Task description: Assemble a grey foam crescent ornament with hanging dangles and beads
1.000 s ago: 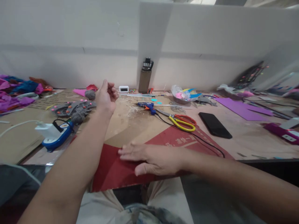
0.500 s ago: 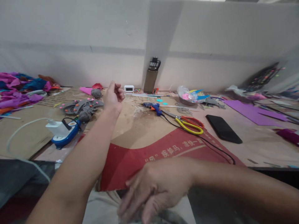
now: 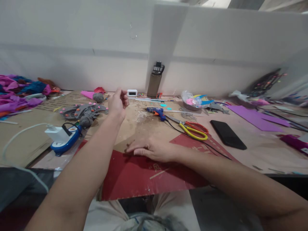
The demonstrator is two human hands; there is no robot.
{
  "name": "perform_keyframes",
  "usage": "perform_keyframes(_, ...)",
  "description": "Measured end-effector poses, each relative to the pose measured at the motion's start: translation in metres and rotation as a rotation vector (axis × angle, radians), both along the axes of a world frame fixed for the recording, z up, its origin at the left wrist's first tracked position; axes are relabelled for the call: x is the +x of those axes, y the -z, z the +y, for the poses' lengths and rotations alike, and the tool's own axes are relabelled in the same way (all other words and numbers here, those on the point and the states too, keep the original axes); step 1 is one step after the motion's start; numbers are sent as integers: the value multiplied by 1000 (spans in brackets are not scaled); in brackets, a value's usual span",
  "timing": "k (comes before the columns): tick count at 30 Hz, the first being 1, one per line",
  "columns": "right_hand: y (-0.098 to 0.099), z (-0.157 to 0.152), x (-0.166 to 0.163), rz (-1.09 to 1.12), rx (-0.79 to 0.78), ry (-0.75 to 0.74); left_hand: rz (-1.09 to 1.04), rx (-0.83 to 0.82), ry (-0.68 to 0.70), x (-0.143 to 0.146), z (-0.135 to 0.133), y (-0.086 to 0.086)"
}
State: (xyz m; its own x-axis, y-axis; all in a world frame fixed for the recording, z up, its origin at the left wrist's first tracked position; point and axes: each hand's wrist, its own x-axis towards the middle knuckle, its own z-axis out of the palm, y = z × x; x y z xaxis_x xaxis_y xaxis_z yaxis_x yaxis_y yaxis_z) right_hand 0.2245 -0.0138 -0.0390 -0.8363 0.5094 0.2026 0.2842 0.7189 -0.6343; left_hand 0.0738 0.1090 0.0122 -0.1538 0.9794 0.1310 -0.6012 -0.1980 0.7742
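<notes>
My right hand [image 3: 150,148] lies flat, palm down, on the cardboard sheet [image 3: 137,179], where its red printed part meets the bare brown. Its fingers are stretched out to the left, with nothing visible in them. My left hand [image 3: 118,103] is farther back, close to a small white digital clock [image 3: 132,93]. Its fingers are loosely curled and apart, and I see nothing between them. Beyond my right hand a blue glue gun [image 3: 156,112] lies on its side among whitish scraps. Scissors [image 3: 194,130] with one red and one yellow handle lie beside it.
A dark bottle [image 3: 154,81] stands by the wall. To the right are a black phone [image 3: 228,134], purple sheets [image 3: 252,118] and a bowl [image 3: 192,105] of bits. At left lie a blue power strip [image 3: 66,141], grey pieces with pink dots [image 3: 77,111] and colourful scraps [image 3: 19,89].
My right hand has moved up and away from the table's front edge, from over my lap onto the cardboard. My left hand stays in nearly the same place.
</notes>
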Motion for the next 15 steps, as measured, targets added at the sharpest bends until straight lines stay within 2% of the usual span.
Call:
perform_keyframes(1,-1,4,-1,55,-17,72,7,1,4,1,0,1)
perform_keyframes(4,2,32,2,161,69,454,26,3,12,3,0,3)
perform_keyframes(7,8,67,10,184,145,694,44,11,7,4,-1,4)
perform_keyframes(10,10,90,16,115,196,793,51,25,8,4,-1,3)
perform_keyframes(15,11,105,11,-145,324,853,65,22,1,4,-1,2)
